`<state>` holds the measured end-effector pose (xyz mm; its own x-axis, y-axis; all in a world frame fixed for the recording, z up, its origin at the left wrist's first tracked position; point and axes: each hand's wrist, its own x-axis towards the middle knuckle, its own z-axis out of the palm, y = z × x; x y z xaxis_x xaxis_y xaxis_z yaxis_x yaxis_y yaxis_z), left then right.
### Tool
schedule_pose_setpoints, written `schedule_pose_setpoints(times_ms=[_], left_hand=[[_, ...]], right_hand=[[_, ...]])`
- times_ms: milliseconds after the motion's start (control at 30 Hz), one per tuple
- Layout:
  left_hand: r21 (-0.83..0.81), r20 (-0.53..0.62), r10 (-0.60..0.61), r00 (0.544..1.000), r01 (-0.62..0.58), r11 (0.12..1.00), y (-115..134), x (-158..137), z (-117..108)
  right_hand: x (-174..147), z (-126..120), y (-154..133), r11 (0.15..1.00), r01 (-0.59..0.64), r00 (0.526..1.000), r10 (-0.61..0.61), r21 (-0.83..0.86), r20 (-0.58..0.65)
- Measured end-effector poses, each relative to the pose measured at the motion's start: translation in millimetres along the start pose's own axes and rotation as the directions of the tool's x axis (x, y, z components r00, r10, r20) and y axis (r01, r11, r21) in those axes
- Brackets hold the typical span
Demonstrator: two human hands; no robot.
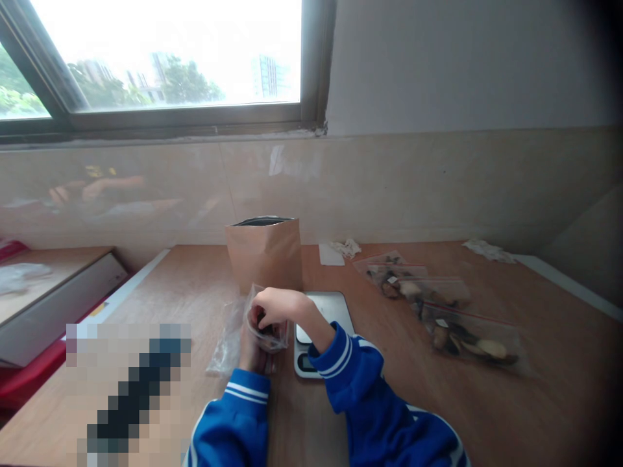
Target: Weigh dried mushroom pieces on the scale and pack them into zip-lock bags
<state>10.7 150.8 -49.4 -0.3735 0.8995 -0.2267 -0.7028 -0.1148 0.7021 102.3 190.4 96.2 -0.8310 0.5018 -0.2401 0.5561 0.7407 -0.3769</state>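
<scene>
Reaching my right hand (278, 303) into the mouth of a clear plastic bag (281, 338), I have its fingers bent close together over dark pieces (264, 321) inside; whether they grip any, I cannot tell. My left hand (250, 334) is curled around the bag from the left, holding it up—its fingers are mostly hidden. The bag is about midway between the left and right edges of the table (389, 421), just beside a kitchen scale (333, 306), with my right forearm crossing above the scale. Behind the bag, toward the far edge, a brown paper bag (265, 256) stands upright, its top open. Three zip bags (474, 340) of dried pieces lie toward the right edge—partly overlapping. A white card (331, 254) and a crumpled tissue (347, 248) sit at the far edge; another tissue (489, 251) lies by the far right corner.
</scene>
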Motion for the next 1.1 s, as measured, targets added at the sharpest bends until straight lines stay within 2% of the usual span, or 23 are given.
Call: schedule_pose_setpoints(times_ms=[133, 200, 267, 300, 333, 367, 433, 467, 500, 533, 600, 700, 800, 867, 1033, 1100], left_hand=[[0.032, -0.005, -0.007, 1.000, 0.007, 0.999, 7.2, -6.1, 9.2], [0.041, -0.003, -0.031, 1.000, 0.031, 0.999, 10.2, -9.0, 11.7], [0.051, -0.007, -0.056, 0.998, 0.056, 0.997, 11.9, -10.9, 12.0], [0.061, -0.017, -0.067, 0.998, 0.068, 0.996, 12.3, -11.4, 11.6], [0.073, -0.033, -0.070, 0.997, 0.072, 0.995, 12.4, -11.7, 11.0], [0.091, -0.051, -0.071, 0.996, 0.075, 0.993, 12.4, -11.8, 10.5], [0.131, -0.072, -0.073, 0.995, 0.082, 0.988, 12.2, -11.8, 10.2], [0.144, -0.078, -0.078, 0.994, 0.088, 0.986, 12.2, -11.9, 10.5], [0.148, -0.081, -0.086, 0.993, 0.097, 0.984, 12.3, -12.1, 11.0], [0.145, -0.084, -0.099, 0.992, 0.111, 0.983, 12.4, -12.4, 11.6], [0.130, -0.087, -0.110, 0.990, 0.121, 0.984, 12.4, -12.8, 12.0], [0.133, -0.065, -0.095, 0.993, 0.103, 0.986, 10.8, -12.2, 9.9], [0.161, -0.045, -0.082, 0.996, 0.089, 0.983, 7.8, -9.9, 6.2], [0.163, -0.045, -0.078, 0.996, 0.084, 0.983, 6.1, -8.4, 4.9], [0.181, -0.052, -0.084, 0.995, 0.092, 0.979, 5.2, -8.1, 5.5], [0.202, -0.052, -0.082, 0.995, 0.091, 0.975, 5.5, -8.8, 5.9]], right_hand=[[-7.8, -7.2, 16.3, 0.979, 0.150, 0.986, -0.138, 0.141, -0.093], [-10.8, -10.5, 23.3, 0.960, 0.218, 0.961, -0.180, 0.175, -0.211], [-13.1, -14.0, 27.2, 0.934, 0.290, 0.897, -0.189, 0.210, -0.400], [-14.2, -15.8, 27.7, 0.919, 0.323, 0.840, -0.169, 0.225, -0.516], [-15.1, -17.8, 27.2, 0.908, 0.349, 0.760, -0.129, 0.232, -0.637], [-15.8, -19.7, 26.1, 0.902, 0.367, 0.654, -0.074, 0.229, -0.753], [-16.1, -22.8, 23.6, 0.912, 0.357, 0.395, 0.051, 0.204, -0.917], [-15.3, -23.6, 23.0, 0.923, 0.332, 0.274, 0.102, 0.194, -0.956], [-13.6, -23.8, 23.4, 0.934, 0.303, 0.177, 0.140, 0.189, -0.974], [-10.9, -23.3, 24.7, 0.942, 0.279, 0.106, 0.163, 0.186, -0.981], [-2.7, -20.6, 29.7, 0.951, 0.260, 0.024, 0.168, 0.168, -0.986], [14.0, -14.3, 38.7, 0.955, 0.269, -0.051, 0.144, 0.125, -0.988], [29.3, -8.9, 43.5, 0.961, 0.253, -0.085, 0.134, 0.108, -0.987], [36.3, -7.0, 43.8, 0.965, 0.236, -0.068, 0.131, 0.112, -0.989], [42.7, -7.6, 41.3, 0.972, 0.187, 0.046, 0.137, 0.143, -0.989], [42.3, -9.6, 40.2, 0.972, 0.185, 0.057, 0.134, 0.142, -0.989]])
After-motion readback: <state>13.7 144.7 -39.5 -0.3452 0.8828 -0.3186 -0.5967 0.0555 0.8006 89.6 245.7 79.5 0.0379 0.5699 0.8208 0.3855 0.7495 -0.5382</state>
